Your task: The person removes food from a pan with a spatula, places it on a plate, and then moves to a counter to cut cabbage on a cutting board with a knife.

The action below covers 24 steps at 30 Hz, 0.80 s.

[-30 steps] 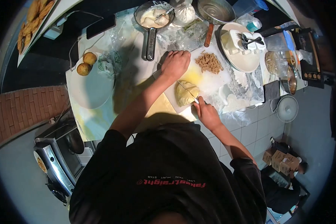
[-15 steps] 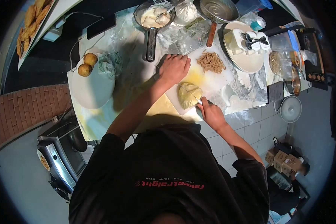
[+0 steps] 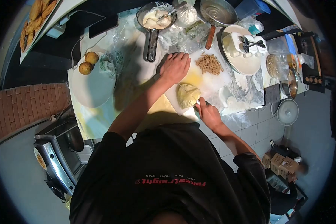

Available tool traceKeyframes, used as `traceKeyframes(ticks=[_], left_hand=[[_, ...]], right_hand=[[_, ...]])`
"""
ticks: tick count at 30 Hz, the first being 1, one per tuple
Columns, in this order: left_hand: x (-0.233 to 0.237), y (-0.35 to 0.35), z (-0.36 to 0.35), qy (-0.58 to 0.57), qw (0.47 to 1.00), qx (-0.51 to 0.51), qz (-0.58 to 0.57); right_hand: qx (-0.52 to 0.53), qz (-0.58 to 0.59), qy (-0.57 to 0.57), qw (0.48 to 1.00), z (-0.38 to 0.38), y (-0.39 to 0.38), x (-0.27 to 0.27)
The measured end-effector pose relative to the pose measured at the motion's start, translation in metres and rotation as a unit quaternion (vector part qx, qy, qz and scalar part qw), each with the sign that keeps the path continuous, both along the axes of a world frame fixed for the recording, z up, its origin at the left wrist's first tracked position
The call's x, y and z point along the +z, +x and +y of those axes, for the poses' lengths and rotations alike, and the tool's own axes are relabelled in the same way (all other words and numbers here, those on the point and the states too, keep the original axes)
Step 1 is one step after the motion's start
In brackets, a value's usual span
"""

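My right hand grips the white-handled knife, its handle pointing toward me. The blade lies at a pale yellow, rounded lump of food near the front of a white cutting board. My left hand rests palm down beyond the lump at the board's left side, fingers stretched forward and holding nothing. A pile of brown strips sits on the board, right of my left hand.
Behind the board are a pan of creamy batter, an empty pan and a plate with white containers and black forks. At left, a white plate carries two round browned pieces. A person is at lower right.
The knife blade shows less across the yellow lump than before, and my right hand has shifted slightly. My left hand stays in place; the whole view has moved a little.
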<state>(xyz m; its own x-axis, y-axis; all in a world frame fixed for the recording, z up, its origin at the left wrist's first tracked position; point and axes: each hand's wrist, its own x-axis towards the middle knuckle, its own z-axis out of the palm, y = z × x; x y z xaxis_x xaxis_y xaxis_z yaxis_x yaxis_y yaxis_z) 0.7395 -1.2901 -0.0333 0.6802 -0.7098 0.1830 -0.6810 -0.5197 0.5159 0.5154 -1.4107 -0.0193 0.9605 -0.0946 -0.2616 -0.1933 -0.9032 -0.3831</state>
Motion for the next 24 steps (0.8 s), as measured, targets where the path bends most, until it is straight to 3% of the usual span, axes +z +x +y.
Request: traceKeyframes(ticks=[8, 12, 18, 24], left_hand=[[0.002, 0.0, 0.011, 0.024, 0.998, -0.003, -0.053], [-0.005, -0.005, 0.01, 0.034, 0.999, 0.007, -0.026], [-0.01, -0.002, 0.005, -0.007, 1.0, -0.018, -0.02], [-0.003, -0.002, 0.013, -0.036, 0.995, -0.011, -0.093]], right_hand=[[0.005, 0.011, 0.02, 1.0, -0.001, 0.001, 0.014], [0.014, 0.005, 0.007, 1.0, -0.002, 0.001, 0.013], [0.025, -0.011, -0.02, 0.999, -0.004, 0.001, 0.004], [0.025, -0.017, -0.024, 0.999, 0.0, 0.0, -0.01]])
